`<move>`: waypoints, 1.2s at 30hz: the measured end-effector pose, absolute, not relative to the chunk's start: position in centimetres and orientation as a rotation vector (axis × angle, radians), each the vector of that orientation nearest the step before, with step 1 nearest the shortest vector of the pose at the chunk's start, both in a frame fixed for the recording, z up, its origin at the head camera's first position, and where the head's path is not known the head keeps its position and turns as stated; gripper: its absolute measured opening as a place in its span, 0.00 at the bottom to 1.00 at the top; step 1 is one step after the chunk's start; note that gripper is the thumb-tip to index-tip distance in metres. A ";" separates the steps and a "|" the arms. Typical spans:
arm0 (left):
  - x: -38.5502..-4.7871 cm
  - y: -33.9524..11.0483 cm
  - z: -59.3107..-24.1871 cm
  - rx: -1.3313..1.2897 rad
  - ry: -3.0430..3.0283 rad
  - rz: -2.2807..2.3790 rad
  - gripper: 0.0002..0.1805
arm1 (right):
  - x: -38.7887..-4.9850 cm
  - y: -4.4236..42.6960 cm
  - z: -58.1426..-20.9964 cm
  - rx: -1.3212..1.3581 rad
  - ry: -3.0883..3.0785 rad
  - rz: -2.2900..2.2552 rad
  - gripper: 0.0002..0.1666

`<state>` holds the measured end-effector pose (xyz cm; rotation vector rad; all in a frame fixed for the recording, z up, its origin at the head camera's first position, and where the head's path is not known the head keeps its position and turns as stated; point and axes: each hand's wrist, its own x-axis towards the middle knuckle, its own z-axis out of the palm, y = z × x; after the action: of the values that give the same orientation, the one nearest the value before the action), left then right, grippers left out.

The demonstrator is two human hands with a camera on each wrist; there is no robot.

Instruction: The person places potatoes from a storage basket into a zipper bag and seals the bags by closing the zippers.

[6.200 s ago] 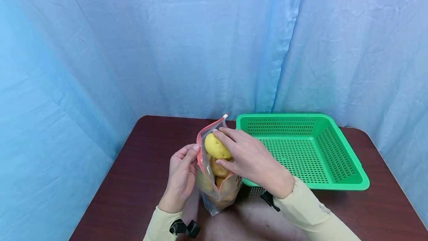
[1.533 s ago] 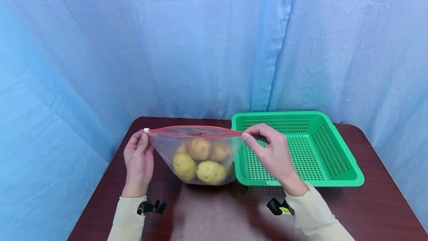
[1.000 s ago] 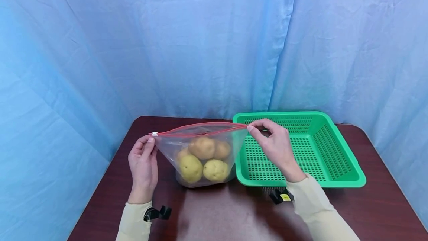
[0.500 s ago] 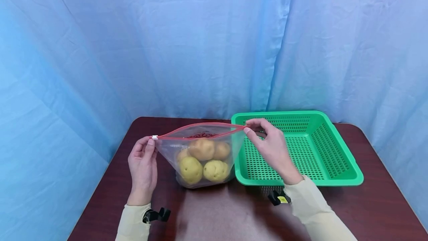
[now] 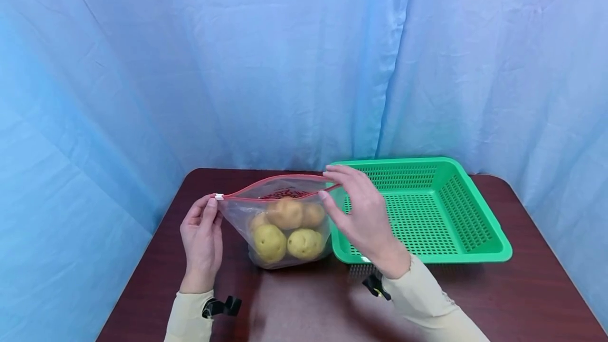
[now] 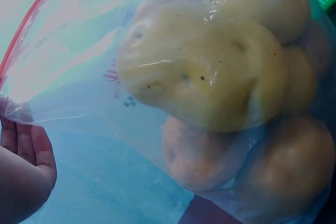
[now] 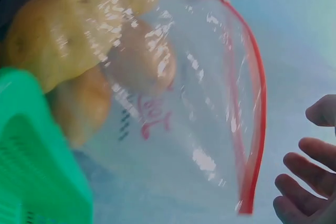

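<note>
A clear zip bag (image 5: 239, 213) with a red-edged mouth stands upright on the table, its mouth gaping. Through the plastic show several potatoes (image 5: 269, 243), yellow ones in front of browner ones. My left hand (image 5: 203, 239) pinches the bag's left corner, right by the white slider (image 5: 219, 197). At the opposite corner my right hand (image 5: 361, 214) is spread, thumb and fingers apart around the red edge. In the right wrist view the right fingers (image 7: 307, 163) are off the bag, with a gap between them and the red strip.
A green perforated basket (image 5: 482, 210) sits to the right of the bag, behind my right hand. Both stand on a dark red-brown table (image 5: 532, 289). Pale blue curtains (image 5: 285, 67) hang behind the table and along its left side.
Earlier my right hand was at a potato in the bag's mouth. Later both hands stretched the mouth wide by its corners. Now the right hand has let go and shifted left.
</note>
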<state>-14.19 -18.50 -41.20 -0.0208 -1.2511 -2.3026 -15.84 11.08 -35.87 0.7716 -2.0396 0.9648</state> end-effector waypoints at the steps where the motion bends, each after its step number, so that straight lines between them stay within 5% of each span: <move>1: -14.2 -18.5 -41.2 -0.026 -1.254 -2.302 0.07 | -15.8 10.7 -35.6 0.795 -2.030 0.954 0.19; 36: -14.0 -18.5 -41.1 -0.113 -1.184 -2.314 0.10 | -16.8 -1.7 -33.8 1.175 -2.109 0.687 0.15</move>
<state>-13.98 -18.54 -41.13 -0.1131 -1.1838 -2.3144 -16.82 -1.73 -33.76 1.1750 -2.1094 0.6873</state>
